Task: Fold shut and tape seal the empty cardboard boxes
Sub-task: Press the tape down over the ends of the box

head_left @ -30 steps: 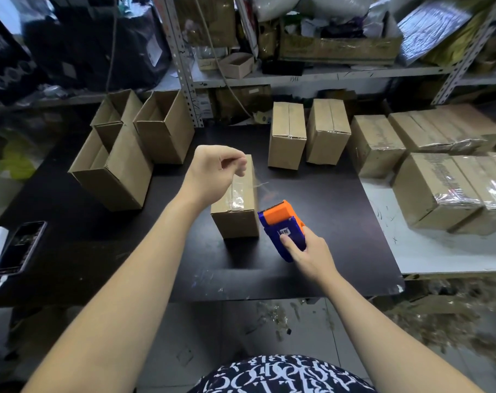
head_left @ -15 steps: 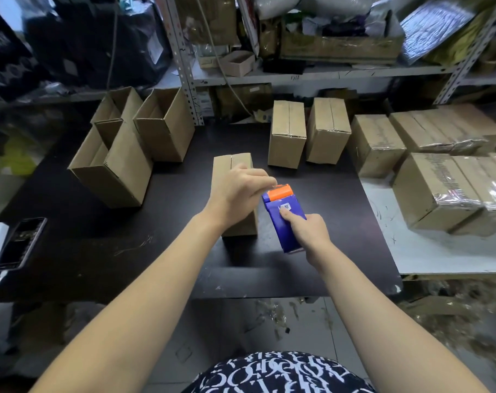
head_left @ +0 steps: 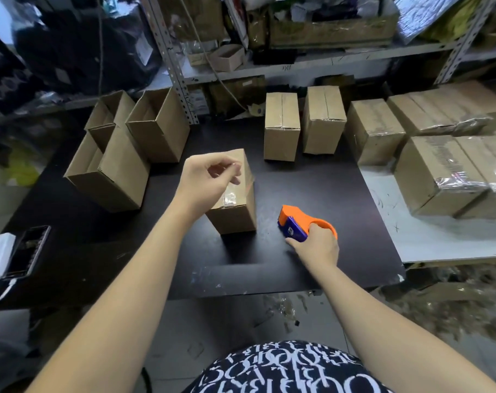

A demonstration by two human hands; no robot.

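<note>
A small cardboard box (head_left: 235, 219) stands closed in the middle of the black table (head_left: 320, 182), with clear tape shining along its top. My left hand (head_left: 207, 180) hovers just above that top, fingers loosely curled, and I see nothing in it. To the right of the box, my right hand (head_left: 316, 246) grips an orange and blue tape dispenser (head_left: 296, 222), which rests on the table and is apart from the box.
Three open boxes (head_left: 113, 171) stand at the table's left. Two taped boxes (head_left: 282, 126) stand at the back, and several more (head_left: 439, 174) are stacked on a white table at the right. A phone (head_left: 28, 251) lies at the left edge. A cluttered metal shelf rises behind.
My left hand, which pressed on the box top half a second ago, has lifted off it. My right hand moved the dispenser down and right, away from the box, onto the table.
</note>
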